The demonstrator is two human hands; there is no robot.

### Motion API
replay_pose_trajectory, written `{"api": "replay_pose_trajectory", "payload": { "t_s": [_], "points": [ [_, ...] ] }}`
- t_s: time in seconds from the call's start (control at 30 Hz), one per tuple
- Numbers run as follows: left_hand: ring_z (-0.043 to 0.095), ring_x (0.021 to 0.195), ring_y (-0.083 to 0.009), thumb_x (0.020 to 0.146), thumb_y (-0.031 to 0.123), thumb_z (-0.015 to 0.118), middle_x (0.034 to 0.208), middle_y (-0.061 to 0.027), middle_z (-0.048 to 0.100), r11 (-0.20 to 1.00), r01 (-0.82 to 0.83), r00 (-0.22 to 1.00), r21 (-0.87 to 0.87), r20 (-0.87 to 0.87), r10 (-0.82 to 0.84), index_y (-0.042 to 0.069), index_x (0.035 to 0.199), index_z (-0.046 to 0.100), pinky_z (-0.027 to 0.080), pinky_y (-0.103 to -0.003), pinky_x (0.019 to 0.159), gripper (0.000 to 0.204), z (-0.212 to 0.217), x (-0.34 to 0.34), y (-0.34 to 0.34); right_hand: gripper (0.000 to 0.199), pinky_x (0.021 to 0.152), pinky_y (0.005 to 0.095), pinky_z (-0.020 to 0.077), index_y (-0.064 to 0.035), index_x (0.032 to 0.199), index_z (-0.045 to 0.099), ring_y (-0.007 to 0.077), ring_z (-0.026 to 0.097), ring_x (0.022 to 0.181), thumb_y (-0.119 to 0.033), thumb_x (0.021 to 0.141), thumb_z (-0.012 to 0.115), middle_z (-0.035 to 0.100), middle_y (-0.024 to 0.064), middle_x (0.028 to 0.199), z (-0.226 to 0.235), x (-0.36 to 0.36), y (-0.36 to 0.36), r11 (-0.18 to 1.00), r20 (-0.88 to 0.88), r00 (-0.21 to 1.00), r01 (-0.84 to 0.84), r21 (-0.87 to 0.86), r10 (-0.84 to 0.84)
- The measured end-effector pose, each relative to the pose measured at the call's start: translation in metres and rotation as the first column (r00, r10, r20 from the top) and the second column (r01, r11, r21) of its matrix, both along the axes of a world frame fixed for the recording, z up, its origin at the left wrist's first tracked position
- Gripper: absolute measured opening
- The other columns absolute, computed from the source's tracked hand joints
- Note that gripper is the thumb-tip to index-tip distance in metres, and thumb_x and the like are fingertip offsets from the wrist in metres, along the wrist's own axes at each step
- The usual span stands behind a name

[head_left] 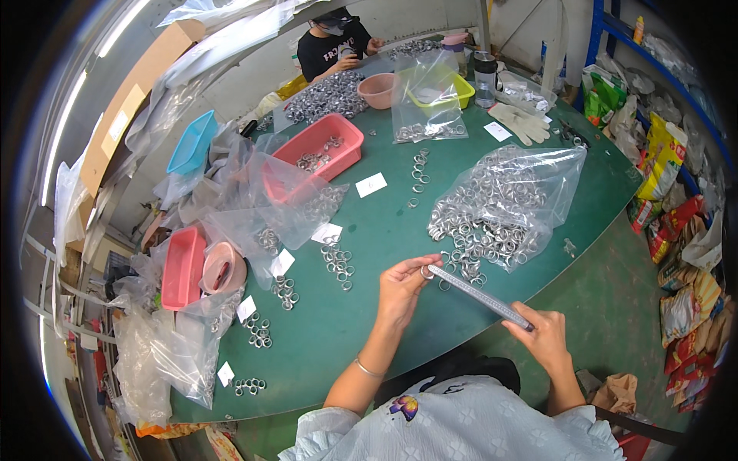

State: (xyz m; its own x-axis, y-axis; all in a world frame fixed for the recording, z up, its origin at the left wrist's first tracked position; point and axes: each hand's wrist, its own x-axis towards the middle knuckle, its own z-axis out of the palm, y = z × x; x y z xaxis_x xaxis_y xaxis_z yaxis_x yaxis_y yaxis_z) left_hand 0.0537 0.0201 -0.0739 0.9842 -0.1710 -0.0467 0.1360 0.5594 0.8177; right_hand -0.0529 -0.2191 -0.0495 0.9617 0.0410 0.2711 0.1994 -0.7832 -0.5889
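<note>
My right hand (544, 334) is closed round the thick end of a grey, marked ring mandrel (484, 298), which points up and to the left. At its thin tip, my left hand (401, 290) pinches a silver ring (427, 272); whether the tip passes through it I cannot tell. Just beyond the mandrel, a big heap of silver rings (480, 230) spills from a clear plastic bag (550, 180). Left of my hands, small groups of rings (338, 263) lie on the green table (369, 323) beside white paper cards (282, 263). More rings (420, 170) form a line farther back.
Pink trays (350, 154), a pink bowl (234, 278), a blue tray (192, 143) and crumpled plastic bags (161, 353) crowd the left side. A person (330, 50) sits at the far end behind piled rings. A white glove (523, 123) and tumbler (485, 79) stand far right.
</note>
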Motion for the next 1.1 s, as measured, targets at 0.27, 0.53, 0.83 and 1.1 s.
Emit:
{"api": "replay_pose_trajectory", "payload": {
  "t_s": [0.27, 0.53, 0.83, 1.1],
  "points": [
    [0.061, 0.096, -0.0248, 0.083, -0.005, 0.054, 0.105, -0.0194, 0.061, 0.942, -0.080, 0.984, 0.327, 0.176, 0.022, -0.009, 0.098, 0.062, 0.050, -0.031, 0.085, 0.017, 0.007, -0.004, -0.004, 0.028, 0.045, 0.0328, 0.0417, -0.0095, 0.090, 0.065, 0.0247, 0.057, 0.049, -0.026, 0.069, 0.073, 0.059, 0.0092, 0.058, 0.000, 0.004, -0.001, 0.999, 0.026, 0.999, -0.021, -0.036, 0.021],
    [0.059, 0.100, -0.0253, 0.084, -0.011, 0.042, 0.109, -0.0203, 0.059, 0.944, -0.087, 0.917, 0.318, 0.397, -0.049, -0.008, 0.108, 0.056, 0.047, -0.032, 0.089, 0.028, 0.003, -0.002, -0.005, 0.027, 0.045, 0.0326, 0.0407, -0.0089, 0.089, 0.065, 0.0263, 0.055, 0.048, -0.024, 0.069, 0.073, 0.057, 0.0112, 0.059, 0.007, 0.005, -0.004, 0.998, -0.030, 0.998, -0.056, 0.031, 0.056],
    [0.053, 0.109, -0.0328, 0.084, 0.001, 0.052, 0.125, -0.0229, 0.045, 0.958, 0.096, 0.987, -0.272, 0.150, -0.056, -0.005, 0.125, 0.038, 0.042, -0.038, 0.093, 0.044, 0.029, -0.020, -0.018, 0.026, 0.045, 0.0302, 0.0401, -0.0068, 0.090, 0.065, 0.0249, 0.053, 0.046, -0.021, 0.069, 0.074, 0.055, 0.0114, 0.058, -0.002, 0.005, 0.004, 0.975, -0.015, 0.998, -0.058, 0.214, 0.063],
    [0.057, 0.101, -0.0232, 0.078, -0.001, 0.062, 0.108, -0.0140, 0.058, 0.979, 0.132, 0.989, 0.157, 0.047, -0.141, -0.006, 0.113, 0.052, 0.043, -0.034, 0.091, 0.037, 0.017, -0.043, -0.014, 0.027, 0.045, 0.0291, 0.0402, -0.0052, 0.090, 0.066, 0.0227, 0.053, 0.045, -0.019, 0.068, 0.074, 0.056, 0.0107, 0.058, 0.006, 0.003, 0.011, 0.958, -0.010, 0.995, -0.089, 0.273, 0.095]
  ]
}}
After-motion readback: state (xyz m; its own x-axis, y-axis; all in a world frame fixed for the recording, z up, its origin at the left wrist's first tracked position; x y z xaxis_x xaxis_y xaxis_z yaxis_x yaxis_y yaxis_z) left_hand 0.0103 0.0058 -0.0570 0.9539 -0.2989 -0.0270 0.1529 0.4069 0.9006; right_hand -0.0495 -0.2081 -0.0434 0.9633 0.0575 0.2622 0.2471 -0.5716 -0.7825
